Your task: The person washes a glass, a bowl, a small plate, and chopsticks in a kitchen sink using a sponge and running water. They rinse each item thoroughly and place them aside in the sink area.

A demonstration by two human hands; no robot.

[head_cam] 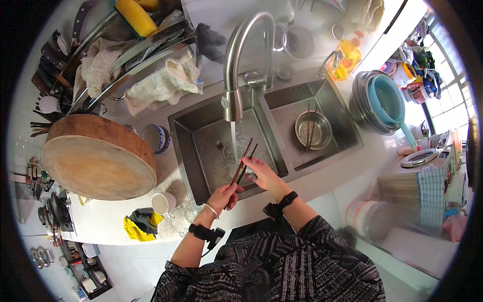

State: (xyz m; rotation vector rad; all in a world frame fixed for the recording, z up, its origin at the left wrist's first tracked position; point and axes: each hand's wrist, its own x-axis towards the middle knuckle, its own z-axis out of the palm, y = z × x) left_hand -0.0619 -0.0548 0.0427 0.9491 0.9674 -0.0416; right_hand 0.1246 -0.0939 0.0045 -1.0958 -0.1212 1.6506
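Note:
My left hand (223, 197) grips the lower ends of some dark wooden chopsticks (247, 160) over the front of the left sink basin (203, 151). Farther up, my right hand (260, 173) has its fingers closed on the same chopsticks. Water runs from the pull-down faucet (233, 102) in a stream just left of their upper tips. In the right basin (281, 113) stands a round metal bowl (323, 130) with two more chopsticks (309, 128) lying across it.
A thick round wooden chopping board (98, 166), blue-and-white bowls (153, 137), a white cup (163, 203), a glass mug (182, 221) and a yellow-and-grey cloth (142, 224) are on the left counter. Right of the sink stand stacked metal basins with a blue colander (386, 98). Behind is a yellow soap bottle (345, 58).

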